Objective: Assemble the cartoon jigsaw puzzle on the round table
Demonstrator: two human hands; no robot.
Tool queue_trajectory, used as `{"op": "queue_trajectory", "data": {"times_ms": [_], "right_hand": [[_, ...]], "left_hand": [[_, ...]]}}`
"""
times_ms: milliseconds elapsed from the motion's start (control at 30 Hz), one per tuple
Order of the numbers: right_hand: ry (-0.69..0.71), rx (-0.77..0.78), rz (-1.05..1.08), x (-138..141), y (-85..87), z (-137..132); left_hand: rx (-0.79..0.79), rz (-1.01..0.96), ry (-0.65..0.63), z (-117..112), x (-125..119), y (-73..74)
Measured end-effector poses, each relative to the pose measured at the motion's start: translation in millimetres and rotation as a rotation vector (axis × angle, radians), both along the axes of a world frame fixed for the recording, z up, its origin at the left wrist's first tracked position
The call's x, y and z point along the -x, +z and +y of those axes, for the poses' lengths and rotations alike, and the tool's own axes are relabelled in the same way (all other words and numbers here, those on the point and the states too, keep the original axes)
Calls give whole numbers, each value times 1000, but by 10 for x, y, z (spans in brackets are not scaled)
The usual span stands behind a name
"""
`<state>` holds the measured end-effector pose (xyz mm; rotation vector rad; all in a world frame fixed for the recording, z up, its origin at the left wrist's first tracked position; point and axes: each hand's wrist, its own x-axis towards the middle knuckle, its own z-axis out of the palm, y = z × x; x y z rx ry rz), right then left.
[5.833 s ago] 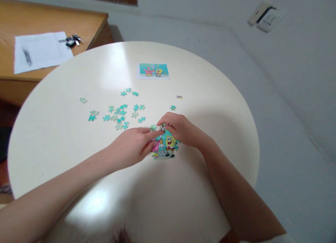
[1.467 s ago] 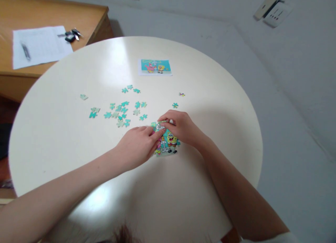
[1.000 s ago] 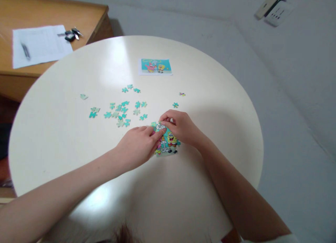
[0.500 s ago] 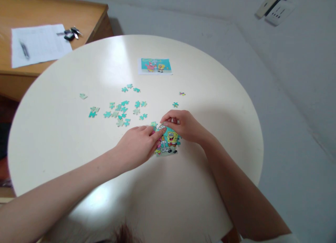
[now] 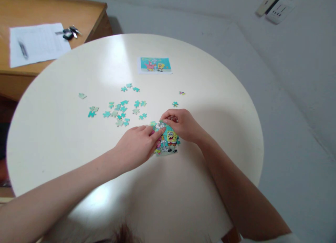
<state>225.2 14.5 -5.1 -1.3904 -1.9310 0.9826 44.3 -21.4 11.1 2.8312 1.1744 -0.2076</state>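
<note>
A partly joined jigsaw puzzle (image 5: 172,139) with cartoon figures lies on the white round table in front of me. My left hand (image 5: 139,141) rests over its left side, thumb stretched across the picture and fingers laid flat, covering part of a pink figure. At the puzzle's top edge, my right hand (image 5: 181,124) has thumb and forefinger pinched on a jigsaw piece (image 5: 160,125) showing a whitish shape. That piece touches the joined part; whether it is fully seated I cannot tell. Two loose pieces lie just beyond my right hand, the nearer one a teal piece (image 5: 175,104).
Several loose teal and pale green pieces (image 5: 122,110) are scattered left of the puzzle on the white table (image 5: 210,82). A printed reference picture (image 5: 155,65) lies farther back. On the wooden desk (image 5: 78,12) at left are paper (image 5: 39,43), a pen and keys (image 5: 70,32).
My right fingertips have shifted slightly at the top edge, so more of the whitish piece shows. My left hand stays in place on the puzzle.
</note>
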Motion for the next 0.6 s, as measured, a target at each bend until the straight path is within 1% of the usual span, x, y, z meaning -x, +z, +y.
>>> {"op": "queue_trajectory", "data": {"times_ms": [167, 333, 467, 600], "right_hand": [[-84, 6, 120, -53, -29, 56], [-103, 39, 192, -68, -57, 68], [-134, 11, 193, -66, -66, 65], [-214, -31, 128, -119, -32, 70]], "left_hand": [[-4, -16, -3, -1, 4, -6], [4, -20, 1, -2, 1, 3], [5, -36, -8, -1, 9, -12], [-2, -80, -14, 5, 23, -32]]}}
